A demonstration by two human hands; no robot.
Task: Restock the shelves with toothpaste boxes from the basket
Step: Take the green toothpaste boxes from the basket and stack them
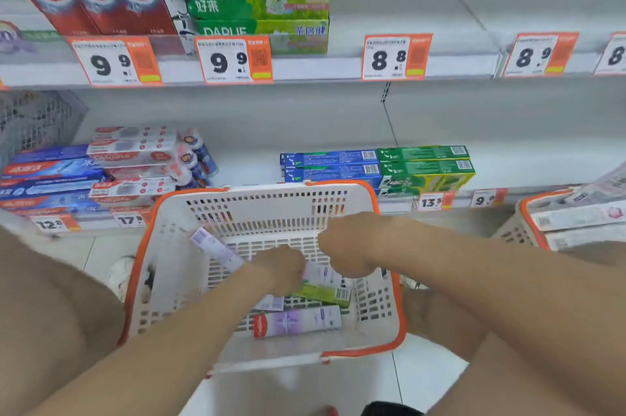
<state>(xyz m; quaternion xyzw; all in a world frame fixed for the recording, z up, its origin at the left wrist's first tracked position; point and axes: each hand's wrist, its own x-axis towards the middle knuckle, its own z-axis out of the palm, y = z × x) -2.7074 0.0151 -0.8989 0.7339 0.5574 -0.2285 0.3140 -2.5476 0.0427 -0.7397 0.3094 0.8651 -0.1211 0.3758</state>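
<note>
Nearest, flat on the floor of the basket (264, 212), a lilac box (298, 320), long axis left to right, red end to the left, untouched, just below both wrists. Just beyond, a green box (325, 295) lying slantwise, partly under the right hand (345, 247). Right grip knuckles-up, fingers curled down over a white box (321, 275); too blurred to tell whether pinching it or only hovering. Left hand (281, 268) close beside, grip apparently wrapped round the near end of a pale box (216, 247), long axis slanting up and away to the left, toward the basket's left wall. Farther off, the lower shelf (244, 161), with a bare stretch straight ahead and blue boxes (332, 166) stacked to its right. Likely next: lift the pale box up and forward, swing its long axis level, slide it onto the shelf. Left hand better placed for that, already on the box, with the shelf directly beyond.
</note>
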